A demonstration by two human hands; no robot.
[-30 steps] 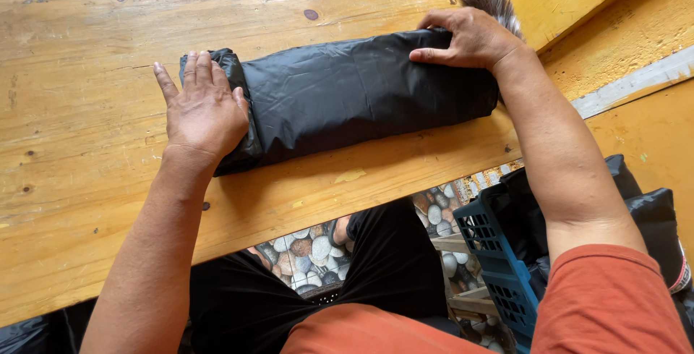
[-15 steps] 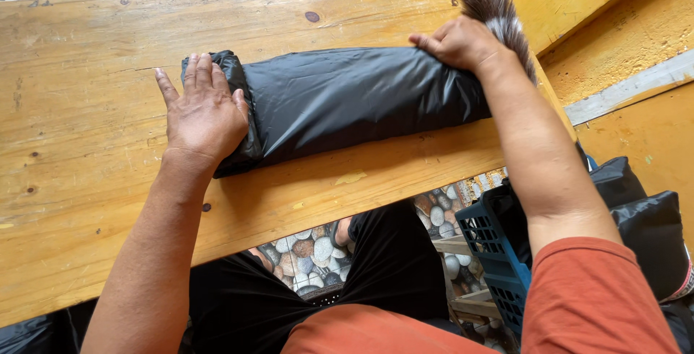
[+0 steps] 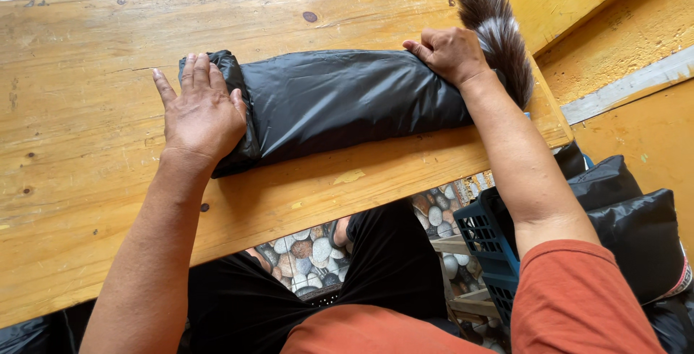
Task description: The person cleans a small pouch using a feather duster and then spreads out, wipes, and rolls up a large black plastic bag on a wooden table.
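Black rolled garment (image 3: 340, 104), one, under two hands: left hand (image 3: 202, 112), right hand (image 3: 448, 54)

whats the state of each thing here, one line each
black padded garment: rolled into a long bundle, lying flat on the table
left hand: open, palm pressed flat on the bundle's left end
right hand: fingers curled, gripping the bundle's right end
fur trim: sticking out past the right hand, loose
wooden table: bare planks, bearing the bundle
blue crate: on the floor beside the person, black padded items in it
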